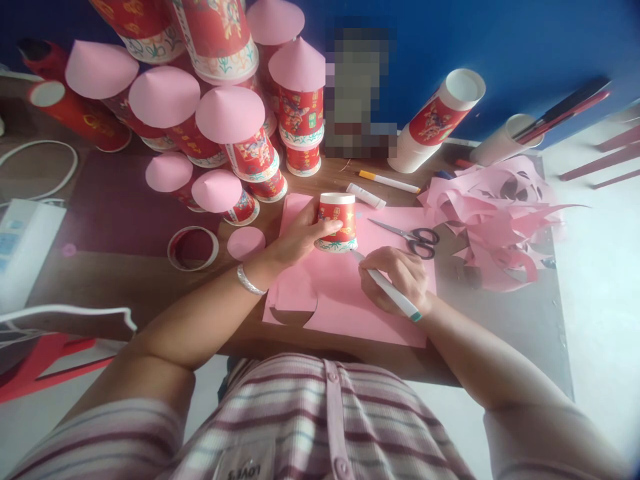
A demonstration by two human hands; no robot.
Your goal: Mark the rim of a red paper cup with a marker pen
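Note:
My left hand (300,237) grips a red patterned paper cup (338,220) that stands upside down on a pink paper sheet (350,300). My right hand (397,277) is closed round a white pen (387,288) with a green end. The pen's tip touches the paper at the cup's rim. The sheet lies on the brown table (125,267), with curved cut-outs along its left edge.
Scissors (413,239) lie on the pink sheet to the right of the cup. A heap of pink paper scraps (500,220) is at the right. Several red cups with pink cone lids (230,133) are stacked at the back left. A pink paper disc (246,242) and a cup ring (193,248) lie nearby.

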